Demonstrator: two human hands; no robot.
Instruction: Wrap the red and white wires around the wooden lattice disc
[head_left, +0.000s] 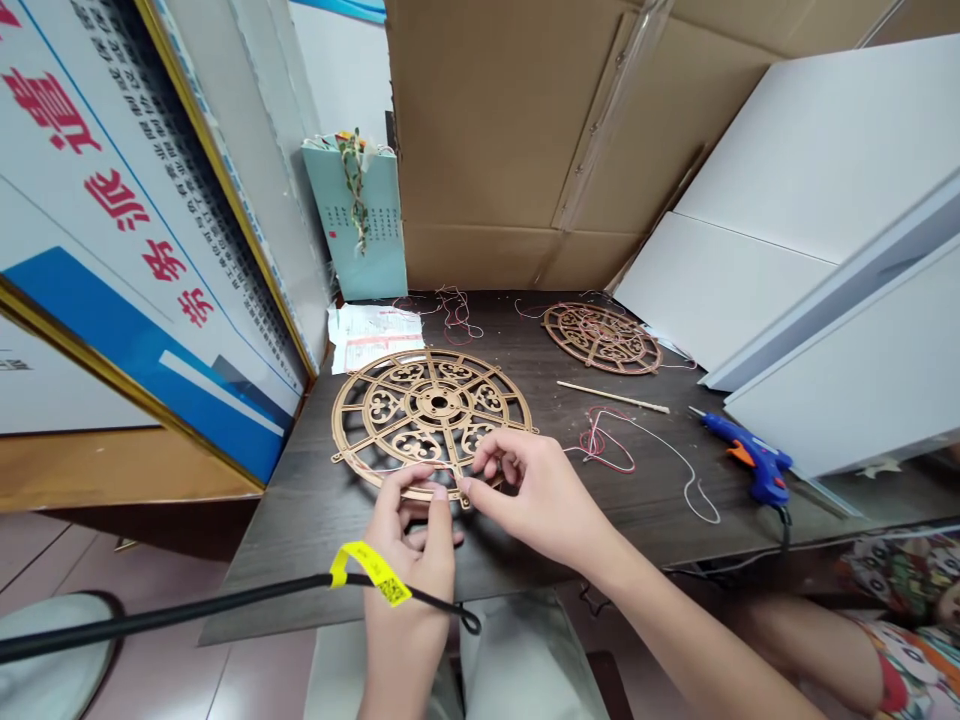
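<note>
A round openwork wooden wheel [439, 372] with cut-out clover patterns is held at its near rim, raised off the dark table. My left hand [416, 540] grips that rim between thumb and fingers. Close beside it, my right hand [536, 490] is closed at the rim, thumb and fingertips pinched on the wheel or on a thin wire there; I cannot tell which. A red and white wire [600, 440] trails from the right hand's side across the table. A thin strand also runs along the wheel near my left fingers.
A second wooden wheel [604, 340] lies at the back right. A thin stick [613, 397] and a blue glue gun [750, 455] lie on the right. Loose wire [457, 315] and a paper sheet [375, 338] are behind. Cardboard [525, 130] and white panels surround the table. A black rod [225, 598] crosses the foreground.
</note>
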